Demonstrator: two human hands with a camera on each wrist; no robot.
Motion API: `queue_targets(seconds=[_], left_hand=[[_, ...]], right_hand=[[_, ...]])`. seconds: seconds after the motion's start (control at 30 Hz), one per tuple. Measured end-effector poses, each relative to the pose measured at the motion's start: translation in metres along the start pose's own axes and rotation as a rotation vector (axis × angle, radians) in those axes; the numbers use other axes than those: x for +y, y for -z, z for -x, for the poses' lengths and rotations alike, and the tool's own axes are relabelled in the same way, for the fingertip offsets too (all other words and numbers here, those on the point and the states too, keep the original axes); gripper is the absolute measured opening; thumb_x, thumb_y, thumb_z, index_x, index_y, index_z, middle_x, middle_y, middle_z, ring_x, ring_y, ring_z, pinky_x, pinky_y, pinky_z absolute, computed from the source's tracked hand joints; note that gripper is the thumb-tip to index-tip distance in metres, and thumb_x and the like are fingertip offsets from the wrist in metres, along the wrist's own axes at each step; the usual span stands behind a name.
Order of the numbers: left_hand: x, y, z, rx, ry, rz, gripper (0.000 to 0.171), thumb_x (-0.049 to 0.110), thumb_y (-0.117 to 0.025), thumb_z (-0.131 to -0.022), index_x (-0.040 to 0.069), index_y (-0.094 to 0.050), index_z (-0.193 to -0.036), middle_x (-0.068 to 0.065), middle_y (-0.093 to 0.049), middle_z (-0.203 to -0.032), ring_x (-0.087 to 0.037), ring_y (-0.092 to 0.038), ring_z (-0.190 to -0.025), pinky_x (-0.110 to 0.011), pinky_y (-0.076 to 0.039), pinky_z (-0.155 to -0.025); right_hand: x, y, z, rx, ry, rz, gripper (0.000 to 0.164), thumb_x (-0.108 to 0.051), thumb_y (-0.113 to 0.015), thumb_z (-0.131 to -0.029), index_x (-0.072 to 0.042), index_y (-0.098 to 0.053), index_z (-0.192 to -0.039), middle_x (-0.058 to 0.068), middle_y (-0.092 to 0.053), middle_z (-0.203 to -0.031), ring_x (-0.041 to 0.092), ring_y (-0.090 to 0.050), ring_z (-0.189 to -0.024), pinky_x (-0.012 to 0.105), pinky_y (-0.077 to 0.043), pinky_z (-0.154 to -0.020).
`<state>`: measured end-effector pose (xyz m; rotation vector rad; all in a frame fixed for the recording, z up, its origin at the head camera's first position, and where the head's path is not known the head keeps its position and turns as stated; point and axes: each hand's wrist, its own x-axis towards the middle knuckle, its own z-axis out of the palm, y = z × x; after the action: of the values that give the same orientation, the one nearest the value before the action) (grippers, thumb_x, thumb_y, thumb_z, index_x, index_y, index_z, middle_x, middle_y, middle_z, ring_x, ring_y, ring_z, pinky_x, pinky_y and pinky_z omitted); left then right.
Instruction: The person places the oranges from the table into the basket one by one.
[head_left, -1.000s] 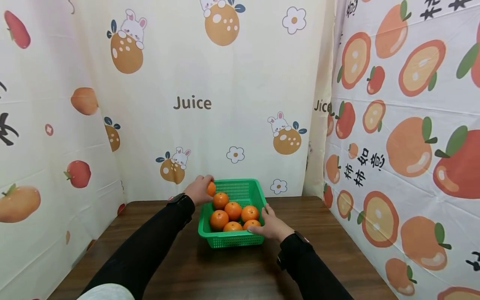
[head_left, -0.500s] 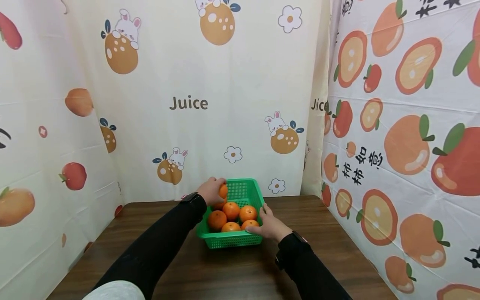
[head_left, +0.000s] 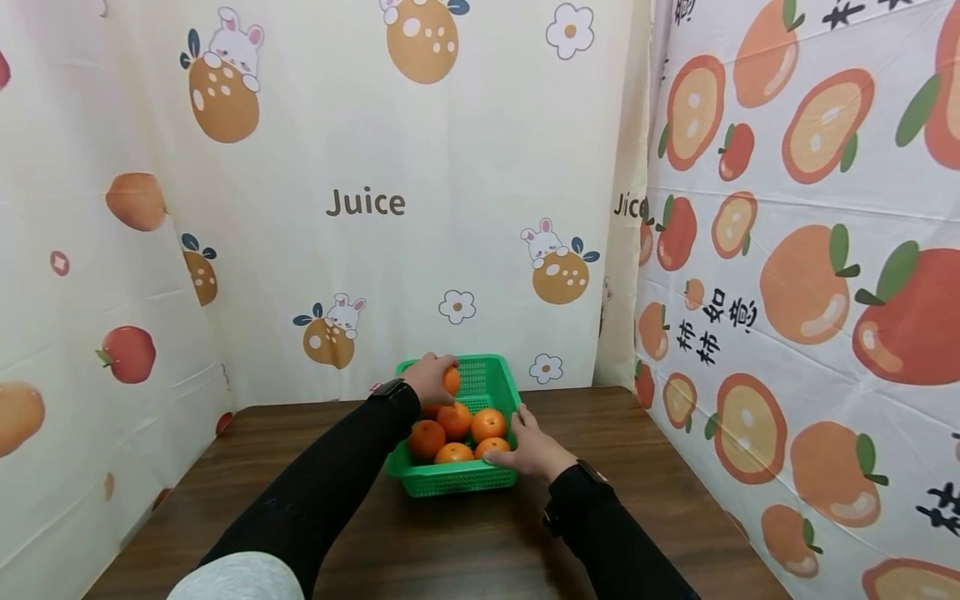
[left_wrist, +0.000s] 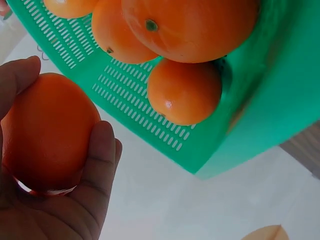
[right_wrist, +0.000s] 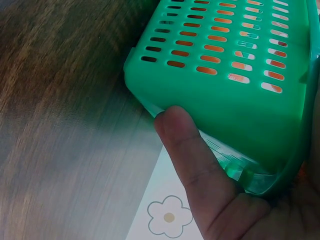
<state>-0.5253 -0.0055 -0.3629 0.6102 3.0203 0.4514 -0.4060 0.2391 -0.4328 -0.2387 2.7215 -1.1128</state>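
Note:
My left hand (head_left: 431,379) holds an orange (left_wrist: 52,130) between thumb and fingers, over the back left part of a green plastic basket (head_left: 491,377). Below it several oranges (head_left: 426,439) lie in the basket, mostly toward the front; the left forearm and hand partly cover those at the left. At the basket's front right corner, my right hand (head_left: 542,450) grips the rim. Its thumb lies over the front edge and its fingers run along the right side. In the right wrist view a finger (right_wrist: 187,150) presses on the slotted outer wall.
The basket stands on a dark brown wooden table (head_left: 450,550), near its back edge. Fruit-printed cloths hang behind (head_left: 465,250) and at both sides, with the right cloth (head_left: 810,333) close to the table's right edge.
My left hand has carried the orange rightward, from beside the basket's left rim to over its inside. The right hand keeps its place on the basket, and the head view has turned slightly right.

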Motion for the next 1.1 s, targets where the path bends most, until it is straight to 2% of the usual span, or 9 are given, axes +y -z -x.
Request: queue_targets(seconds=[0.1, 0.3, 0.6, 0.8, 1.1], left_hand=[[0.003, -0.002, -0.001, -0.003, 0.001, 0.009, 0.071, 0.023, -0.087, -0.084, 0.026, -0.059, -0.149, -0.014, -0.06, -0.135, -0.025, -0.06, -0.098, -0.041, -0.053, -0.084], [0.005, -0.012, -0.015, 0.006, -0.027, 0.009, 0.07, 0.024, -0.088, -0.085, 0.024, -0.059, -0.149, -0.014, -0.061, -0.134, -0.025, -0.06, -0.099, -0.04, -0.053, -0.085], [0.007, -0.023, -0.031, 0.005, -0.034, 0.043, 0.069, 0.025, -0.088, -0.085, 0.024, -0.059, -0.148, -0.015, -0.061, -0.135, -0.024, -0.06, -0.094, -0.037, -0.051, -0.079], [0.011, -0.025, -0.034, 0.017, -0.026, 0.041, 0.069, 0.023, -0.087, -0.086, 0.021, -0.058, -0.149, -0.017, -0.06, -0.134, -0.026, -0.059, -0.094, -0.038, -0.051, -0.078], [0.014, -0.028, -0.04, 0.004, -0.026, 0.049, 0.068, 0.021, -0.087, -0.087, 0.017, -0.059, -0.149, -0.018, -0.061, -0.137, -0.028, -0.059, -0.101, -0.041, -0.052, -0.085]], right_hand=[[0.001, -0.001, -0.002, -0.001, -0.004, 0.015, 0.105, -0.059, -0.073, -0.096, -0.005, -0.022, -0.17, 0.012, 0.0, -0.181, 0.046, -0.034, -0.157, 0.063, -0.037, -0.121], [0.002, 0.001, -0.001, 0.003, -0.001, 0.046, 0.107, -0.061, -0.073, -0.095, -0.004, -0.021, -0.17, 0.011, -0.001, -0.181, 0.045, -0.038, -0.155, 0.061, -0.04, -0.12], [0.002, 0.002, 0.001, -0.005, 0.003, 0.031, 0.108, -0.061, -0.073, -0.095, -0.004, -0.019, -0.17, 0.011, 0.0, -0.181, 0.045, -0.033, -0.158, 0.061, -0.038, -0.122], [0.003, 0.001, -0.001, -0.001, 0.005, 0.041, 0.108, -0.062, -0.073, -0.095, -0.005, -0.02, -0.17, 0.011, 0.0, -0.181, 0.045, -0.034, -0.157, 0.062, -0.037, -0.122], [0.001, 0.002, 0.003, 0.009, 0.022, 0.076, 0.108, -0.064, -0.073, -0.094, -0.005, -0.022, -0.17, 0.012, -0.003, -0.181, 0.043, -0.04, -0.154, 0.057, -0.042, -0.12]])
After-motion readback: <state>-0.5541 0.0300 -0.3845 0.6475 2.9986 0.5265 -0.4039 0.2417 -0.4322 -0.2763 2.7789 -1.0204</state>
